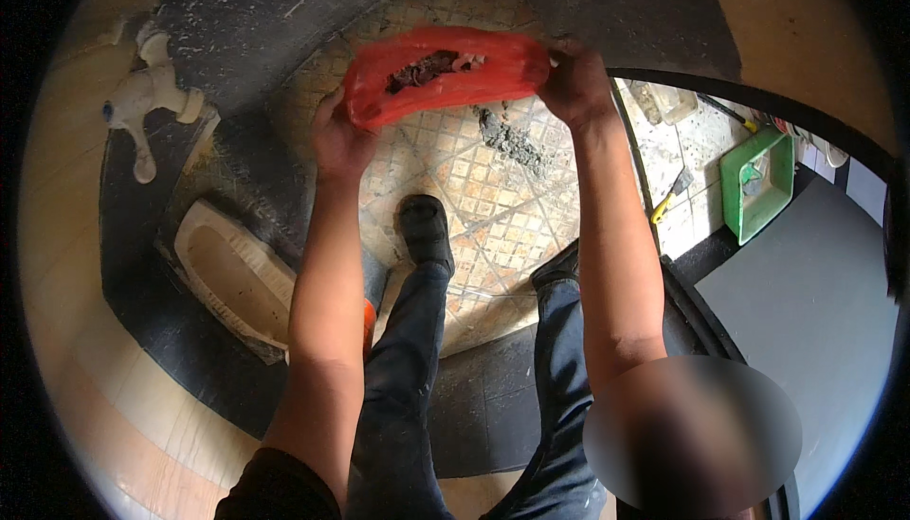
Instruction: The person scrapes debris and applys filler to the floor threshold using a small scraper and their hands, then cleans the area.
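Presently both hands are raised in front of the body, well apart, each clamped on one end of a red plastic bag (445, 72) held stretched above the tiled floor (474, 198). Left hand (339, 136) grips the lower left end of the bag; right hand (573, 79) pinches the upper right end. Bag mouth faces up toward the camera and gapes as a narrow slit; inside it, dark brownish rubble or debris (427, 69) is visible, so some material is already in the bag. Long axis of the bag runs left to right across the view, slightly tilted, with the right end higher than the left. Judgement: collection is partly done. A small grey heap of mortar or dust (507, 136) lies on the tiles just below the bag, and the tiles around it look dusty, so loose material is left on the floor. How full the bag is cannot be told; only the top of the contents shows. Person's two shoes stand on the tiles below the bag, left shoe (425, 231) forward. Surroundings: a white squat pan (232, 278) set in dark cement at left, a white tap (142, 93) on the wall above it, a green tray (758, 183) and a yellow-handled trowel (671, 196) beyond the threshold at right.
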Motion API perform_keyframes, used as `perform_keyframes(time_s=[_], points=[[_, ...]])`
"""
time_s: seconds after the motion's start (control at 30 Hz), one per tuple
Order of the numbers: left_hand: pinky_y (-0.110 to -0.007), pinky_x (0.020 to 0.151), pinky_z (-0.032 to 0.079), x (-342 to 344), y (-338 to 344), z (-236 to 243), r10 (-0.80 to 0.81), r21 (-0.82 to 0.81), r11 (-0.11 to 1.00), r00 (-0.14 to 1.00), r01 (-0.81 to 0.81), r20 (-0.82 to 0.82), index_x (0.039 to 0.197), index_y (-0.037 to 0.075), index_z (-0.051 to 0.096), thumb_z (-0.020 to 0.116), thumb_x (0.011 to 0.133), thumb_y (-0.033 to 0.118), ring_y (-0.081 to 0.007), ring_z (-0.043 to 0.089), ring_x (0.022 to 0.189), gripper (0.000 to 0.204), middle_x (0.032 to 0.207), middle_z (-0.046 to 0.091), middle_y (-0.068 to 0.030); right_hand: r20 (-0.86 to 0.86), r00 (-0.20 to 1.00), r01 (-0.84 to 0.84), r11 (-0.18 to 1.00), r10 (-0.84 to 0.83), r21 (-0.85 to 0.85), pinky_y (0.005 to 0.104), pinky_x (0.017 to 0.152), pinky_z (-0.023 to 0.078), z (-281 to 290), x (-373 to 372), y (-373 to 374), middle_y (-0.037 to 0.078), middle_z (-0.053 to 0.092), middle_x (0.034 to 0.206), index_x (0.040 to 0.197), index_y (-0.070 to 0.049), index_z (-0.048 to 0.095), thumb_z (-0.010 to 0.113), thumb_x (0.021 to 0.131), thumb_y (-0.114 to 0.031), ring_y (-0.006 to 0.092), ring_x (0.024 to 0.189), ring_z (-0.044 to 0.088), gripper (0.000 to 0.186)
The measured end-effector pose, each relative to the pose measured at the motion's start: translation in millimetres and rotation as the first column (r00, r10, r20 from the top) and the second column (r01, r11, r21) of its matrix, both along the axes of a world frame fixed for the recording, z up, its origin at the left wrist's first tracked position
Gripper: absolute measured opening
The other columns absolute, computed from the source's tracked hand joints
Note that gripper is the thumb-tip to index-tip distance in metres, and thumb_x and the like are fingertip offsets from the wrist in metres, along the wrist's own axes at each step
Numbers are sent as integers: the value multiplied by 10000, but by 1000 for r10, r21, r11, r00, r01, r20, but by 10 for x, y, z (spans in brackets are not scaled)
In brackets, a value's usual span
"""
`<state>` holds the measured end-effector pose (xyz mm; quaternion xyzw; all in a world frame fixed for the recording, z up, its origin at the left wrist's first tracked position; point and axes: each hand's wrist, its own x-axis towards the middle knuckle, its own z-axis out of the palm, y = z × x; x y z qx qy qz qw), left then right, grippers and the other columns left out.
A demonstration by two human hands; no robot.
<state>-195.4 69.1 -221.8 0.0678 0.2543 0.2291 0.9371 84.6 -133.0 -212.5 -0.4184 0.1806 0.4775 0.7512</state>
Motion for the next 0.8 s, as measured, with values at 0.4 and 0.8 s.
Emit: perform_keyframes(time_s=[0.4, 0.8], points=[[-505, 1003, 469, 521, 186, -670, 575, 612, -174, 584, 771, -573, 1232, 67, 674, 774, 857, 260, -338, 618, 1166, 434, 1237, 675, -126, 842, -180, -303, 786, 508, -539, 442, 878, 580, -577, -240, 707, 165, 730, 1107, 1058, -99, 755, 606, 869, -99, 337, 1036, 710, 240], [-641, 1187, 162, 712, 98, -497, 736, -120, -370, 212, 921, -643, 1600, 180, 356, 738, 863, 466, -389, 252, 1532, 878, 1683, 254, -159, 261, -724, 359, 672, 638, -647, 566, 1157, 349, -809, -116, 782, 225, 558, 1396, 1350, -51, 567, 721, 855, -224, 438, 1335, 492, 547]])
